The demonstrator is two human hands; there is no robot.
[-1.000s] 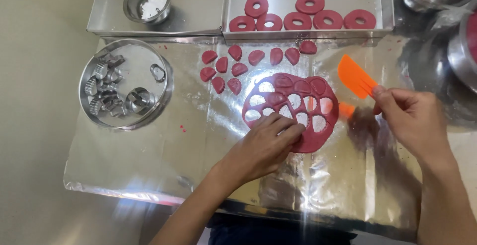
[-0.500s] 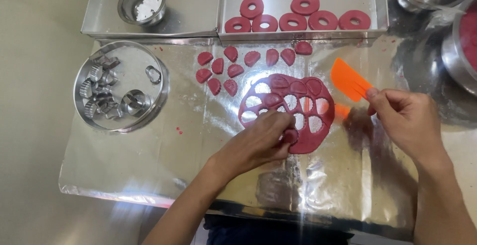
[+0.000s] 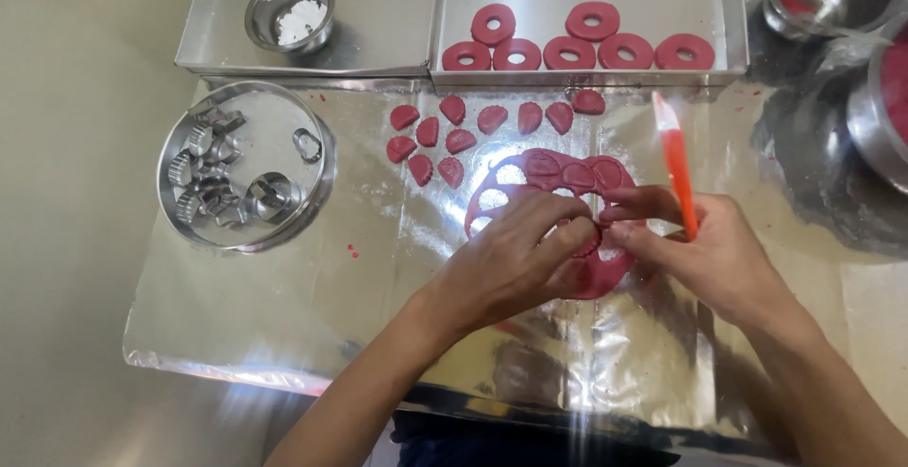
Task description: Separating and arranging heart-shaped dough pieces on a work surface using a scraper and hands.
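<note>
We have the left hand [image 3: 515, 259] at frame centre, fingers curled down and pinching a cut piece on the rolled red dough sheet [image 3: 558, 216]. The right hand [image 3: 700, 249] pinches the same spot with its fingertips while gripping an orange scraper [image 3: 676, 169] that points upward. The sheet lies on foil [image 3: 312, 316], already full of cut holes. Risks, as we judge them: thin webs between holes may tear, the lifted piece may distort, and the scraper may nick the dough.
</note>
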